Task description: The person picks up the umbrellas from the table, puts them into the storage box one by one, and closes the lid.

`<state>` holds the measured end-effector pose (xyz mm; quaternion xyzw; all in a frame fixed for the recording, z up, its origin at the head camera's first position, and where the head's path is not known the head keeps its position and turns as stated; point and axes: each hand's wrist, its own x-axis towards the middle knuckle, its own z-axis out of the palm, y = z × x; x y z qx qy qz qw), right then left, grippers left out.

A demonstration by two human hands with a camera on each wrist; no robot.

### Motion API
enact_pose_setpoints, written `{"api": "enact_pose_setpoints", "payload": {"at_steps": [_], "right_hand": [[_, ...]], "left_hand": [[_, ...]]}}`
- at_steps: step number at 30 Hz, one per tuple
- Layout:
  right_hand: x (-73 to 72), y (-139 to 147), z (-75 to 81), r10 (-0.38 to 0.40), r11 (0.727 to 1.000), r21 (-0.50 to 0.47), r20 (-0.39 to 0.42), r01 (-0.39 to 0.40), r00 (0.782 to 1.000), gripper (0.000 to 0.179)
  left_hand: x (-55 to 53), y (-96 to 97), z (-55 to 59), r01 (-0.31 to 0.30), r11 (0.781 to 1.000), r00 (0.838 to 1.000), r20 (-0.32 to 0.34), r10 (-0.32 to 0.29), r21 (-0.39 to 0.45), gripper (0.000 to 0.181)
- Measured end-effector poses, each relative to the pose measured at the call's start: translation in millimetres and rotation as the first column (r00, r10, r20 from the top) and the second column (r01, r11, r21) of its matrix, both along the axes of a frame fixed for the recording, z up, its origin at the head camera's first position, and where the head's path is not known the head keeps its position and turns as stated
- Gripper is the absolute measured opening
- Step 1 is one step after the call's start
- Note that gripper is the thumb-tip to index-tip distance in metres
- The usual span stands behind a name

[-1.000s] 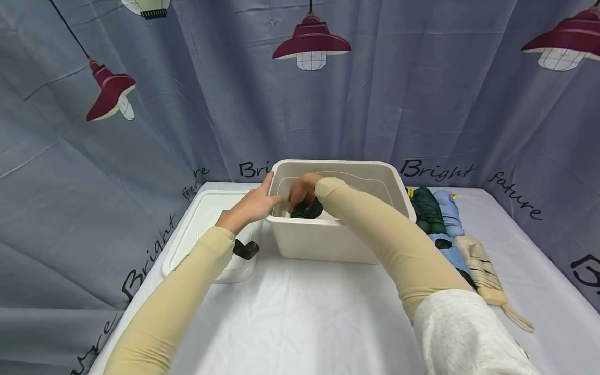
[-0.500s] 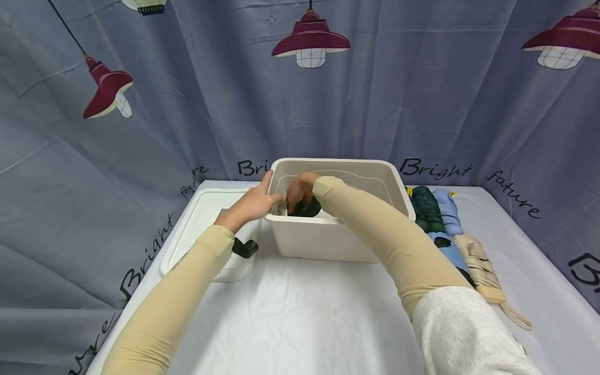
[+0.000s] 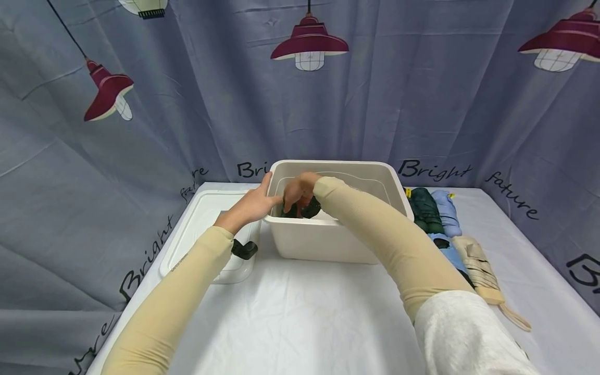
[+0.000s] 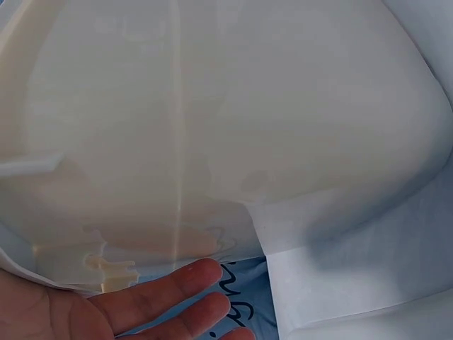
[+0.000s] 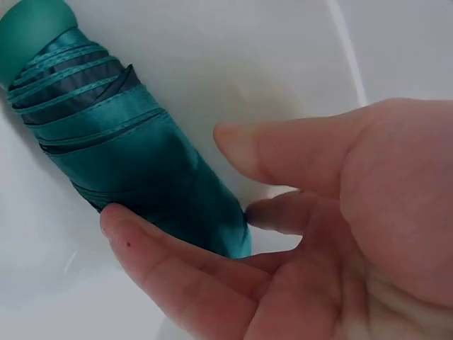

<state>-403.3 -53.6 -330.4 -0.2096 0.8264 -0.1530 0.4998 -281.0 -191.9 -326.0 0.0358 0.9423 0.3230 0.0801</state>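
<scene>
A white plastic bin stands at the far middle of the table. My left hand rests at its left side, thumb at the rim and fingers stretched along the outer wall; these straight fingers show in the left wrist view. Reaching down inside the bin is my right hand. A folded teal-green umbrella lies slanted on the bin's floor in the right wrist view. My right fingers touch its lower end, while the thumb stands apart from it. From the head view the umbrella is mostly hidden by the hand.
To the bin's right lie several folded umbrellas: dark green, light blue, blue with black and beige with a wrist loop. A white lid lies at left, under my left forearm. A grey curtain hangs behind.
My right hand has shifted slightly left inside the bin, and the dark green umbrella under it now shows farther left. The left hand stays at the rim.
</scene>
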Motion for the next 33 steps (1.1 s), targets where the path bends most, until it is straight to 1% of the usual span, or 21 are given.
{"api": "enact_pose_setpoints", "payload": {"at_steps": [3, 5, 11, 15, 20, 27, 29, 33], "right_hand": [[0.9, 3, 2.6, -0.019, 1.000, -0.015, 0.038, 0.019, 0.999, 0.056], [2.2, 4, 5.7, -0.015, 1.000, -0.018, 0.034, 0.015, 0.999, 0.058], [7.4, 7, 14.5, 0.036, 0.999, 0.017, -0.041, -0.035, 0.999, 0.062], [8.6, 10, 16.6, 0.052, 0.998, 0.023, -0.051, -0.051, 0.997, 0.059], [9.6, 14, 17.4, 0.039, 0.999, 0.024, -0.062, -0.038, 0.997, 0.059], [10.3, 19, 14.1, 0.003, 1.000, 0.004, -0.039, -0.003, 0.999, 0.045], [10.4, 21, 12.6, 0.009, 1.000, 0.001, -0.028, -0.009, 1.000, 0.045], [10.7, 21, 10.2, 0.019, 1.000, -0.003, 0.001, -0.019, 1.000, 0.053]], "left_hand": [[-0.1, 0.8, 0.2, -0.001, 1.000, 1.000, 0.004, 0.001, -0.003, 0.090], [0.2, 0.3, 0.7, -0.005, 1.000, 1.000, 0.004, 0.005, -0.006, 0.090], [0.2, 0.6, 0.9, -0.006, 1.000, 1.000, 0.005, 0.006, -0.001, 0.087], [0.6, 1.3, 0.2, -0.005, 1.000, 1.000, 0.014, 0.005, 0.001, 0.088], [1.0, 2.1, -0.3, -0.007, 1.000, 1.000, 0.018, 0.007, 0.002, 0.088], [2.3, 2.7, 0.3, -0.020, 1.000, 1.000, 0.010, 0.020, 0.014, 0.090], [1.7, 2.9, -0.5, -0.022, 1.000, 1.000, 0.008, 0.021, 0.014, 0.090], [-0.1, 3.3, -2.6, -0.018, 1.000, 1.000, 0.000, 0.018, 0.010, 0.090]]}}
